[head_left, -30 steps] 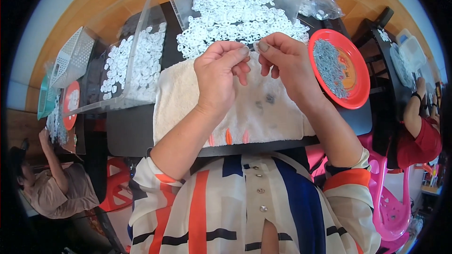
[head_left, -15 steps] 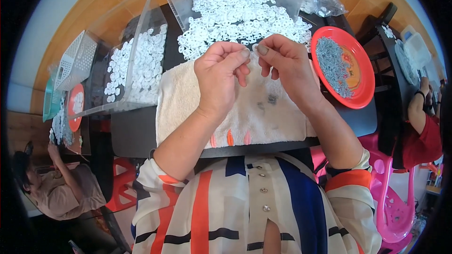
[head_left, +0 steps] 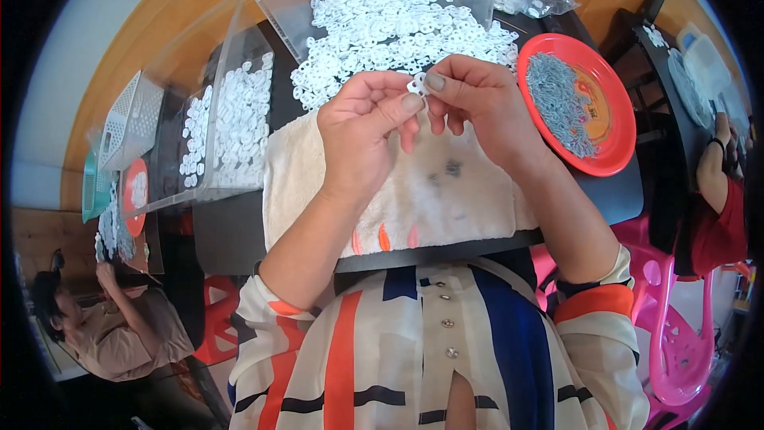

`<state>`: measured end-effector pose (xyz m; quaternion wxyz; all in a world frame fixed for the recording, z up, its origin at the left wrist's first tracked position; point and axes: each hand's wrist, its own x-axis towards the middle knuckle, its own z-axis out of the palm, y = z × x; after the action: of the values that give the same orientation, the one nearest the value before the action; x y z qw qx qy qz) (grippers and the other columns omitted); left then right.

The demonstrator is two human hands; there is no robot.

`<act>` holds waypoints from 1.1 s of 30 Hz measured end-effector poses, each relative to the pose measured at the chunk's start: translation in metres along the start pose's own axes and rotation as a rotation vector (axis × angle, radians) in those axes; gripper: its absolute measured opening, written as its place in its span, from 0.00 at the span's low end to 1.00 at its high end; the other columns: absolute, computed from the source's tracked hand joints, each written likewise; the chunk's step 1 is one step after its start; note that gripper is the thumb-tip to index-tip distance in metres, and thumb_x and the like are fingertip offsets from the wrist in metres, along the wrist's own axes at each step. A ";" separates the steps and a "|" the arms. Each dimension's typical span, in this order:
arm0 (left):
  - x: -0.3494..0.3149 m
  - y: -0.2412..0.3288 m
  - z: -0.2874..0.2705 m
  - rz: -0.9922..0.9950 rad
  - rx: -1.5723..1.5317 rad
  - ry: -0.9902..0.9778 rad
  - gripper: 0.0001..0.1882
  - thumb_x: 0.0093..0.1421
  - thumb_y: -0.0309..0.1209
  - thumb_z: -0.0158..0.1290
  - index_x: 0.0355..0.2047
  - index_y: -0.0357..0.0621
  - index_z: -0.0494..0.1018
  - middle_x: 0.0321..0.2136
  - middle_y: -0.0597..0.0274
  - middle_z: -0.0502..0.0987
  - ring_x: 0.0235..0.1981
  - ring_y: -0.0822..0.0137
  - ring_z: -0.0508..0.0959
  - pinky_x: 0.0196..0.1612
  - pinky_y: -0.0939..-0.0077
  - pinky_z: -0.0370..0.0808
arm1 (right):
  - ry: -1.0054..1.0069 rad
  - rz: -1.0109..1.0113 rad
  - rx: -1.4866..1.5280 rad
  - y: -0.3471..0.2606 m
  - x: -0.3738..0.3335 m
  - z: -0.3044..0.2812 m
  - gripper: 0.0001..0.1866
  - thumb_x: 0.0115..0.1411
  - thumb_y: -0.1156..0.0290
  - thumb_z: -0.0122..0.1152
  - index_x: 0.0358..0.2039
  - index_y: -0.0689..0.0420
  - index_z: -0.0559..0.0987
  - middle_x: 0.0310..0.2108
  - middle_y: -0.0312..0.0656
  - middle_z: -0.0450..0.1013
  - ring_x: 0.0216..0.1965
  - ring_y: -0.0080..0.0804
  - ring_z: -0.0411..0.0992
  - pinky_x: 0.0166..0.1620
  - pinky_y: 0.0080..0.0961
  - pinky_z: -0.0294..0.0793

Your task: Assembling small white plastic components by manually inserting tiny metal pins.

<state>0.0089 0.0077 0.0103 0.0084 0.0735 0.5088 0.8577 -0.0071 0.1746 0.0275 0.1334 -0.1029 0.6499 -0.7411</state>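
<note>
Above the beige towel (head_left: 382, 191), my left hand (head_left: 368, 118) pinches a small white plastic piece with holes (head_left: 417, 85) between thumb and fingers. My right hand (head_left: 482, 105) meets it there, its thumb and forefinger closed on the same piece's other side. Whether a second tiny part is in the right fingertips I cannot make out. Just beyond my hands spreads a large heap of similar white plastic pieces (head_left: 382, 32). To the right stands a red plate (head_left: 621, 123) with a pile of small grey metal parts (head_left: 557, 99) on it.
A clear plastic bin (head_left: 278, 20) lies behind the heap; another clear bin (head_left: 208, 155) with white pieces stands left. A plastic bag (head_left: 537, 0) is at the back right. Other people work at both sides, one in a brown shirt (head_left: 143, 342), one in a red sleeve (head_left: 720, 223).
My fingertips have shifted slightly left, and the white piece between them now shows more fully. The view has turned a little.
</note>
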 end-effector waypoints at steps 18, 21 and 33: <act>-0.002 0.009 0.004 0.039 0.045 -0.192 0.16 0.53 0.18 0.58 0.43 0.29 0.73 0.29 0.53 0.79 0.23 0.70 0.77 0.21 0.83 0.70 | -0.103 0.020 0.095 -0.009 -0.007 -0.003 0.11 0.63 0.66 0.55 0.29 0.60 0.74 0.19 0.34 0.69 0.18 0.21 0.69 0.21 0.14 0.60; -0.002 0.006 0.000 0.081 0.062 -0.190 0.15 0.52 0.18 0.59 0.41 0.30 0.73 0.28 0.53 0.79 0.22 0.71 0.75 0.21 0.83 0.69 | -0.130 0.071 0.179 -0.009 -0.008 0.000 0.11 0.63 0.65 0.56 0.29 0.60 0.74 0.19 0.33 0.69 0.18 0.21 0.69 0.21 0.14 0.59; -0.009 0.000 0.002 0.229 0.092 -0.192 0.10 0.53 0.17 0.58 0.36 0.33 0.71 0.25 0.55 0.78 0.22 0.70 0.77 0.19 0.83 0.70 | -0.137 0.073 0.288 -0.005 -0.017 0.012 0.11 0.63 0.64 0.55 0.28 0.59 0.74 0.20 0.33 0.66 0.20 0.22 0.68 0.21 0.14 0.55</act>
<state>0.0176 0.0082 0.0103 -0.0444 0.2129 0.5328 0.8178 0.0122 0.1697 0.0339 0.2177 -0.1093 0.5294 -0.8126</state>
